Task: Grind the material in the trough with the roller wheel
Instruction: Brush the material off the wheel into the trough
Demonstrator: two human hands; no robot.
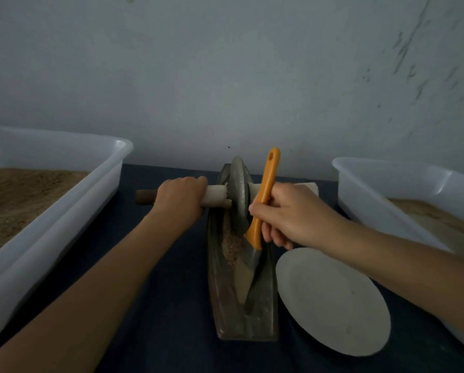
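Head view, trough [227, 297] holding tan powder [229, 246]; side tubs [64, 200] likewise

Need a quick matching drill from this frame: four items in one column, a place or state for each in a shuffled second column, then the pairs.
Items
1. left hand
2. right hand
3. white plate
4. left white tub

Places or states
A. holds brown ground material
B. grips the roller wheel's axle handle
C. lies bare beside the trough, under the right forearm
D. holds the orange-handled scraper

Pairs: 1-B, 2-D, 3-C, 4-A
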